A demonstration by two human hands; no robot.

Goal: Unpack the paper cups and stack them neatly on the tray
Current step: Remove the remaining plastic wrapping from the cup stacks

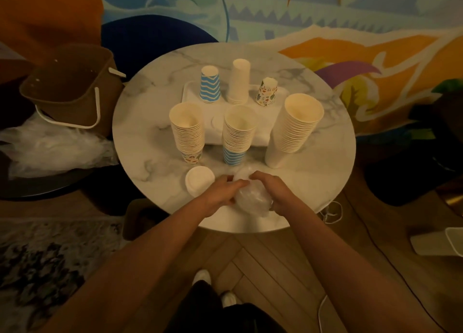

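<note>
Both my hands hold a clear plastic wrapper [253, 198] near the front edge of the round marble table [140, 122]. My left hand [223, 192] grips its left side and my right hand [273, 189] grips its right side. What is inside the wrapper is blurred. A white tray [265, 129] lies mid-table. On its far part stand three upside-down stacks: blue striped cups [210, 85], plain white cups [239, 82] and patterned cups [266, 92]. Upright stacks stand nearer: a patterned one [187, 132], a blue striped one [238, 134] and a tall white one [293, 129].
A white lid stack [199, 183] lies left of my hands. A brown basket [72, 87] with a white handle sits left of the table, with crumpled clear plastic [52, 147] below it. White cables [332, 212] hang at the table's right front edge.
</note>
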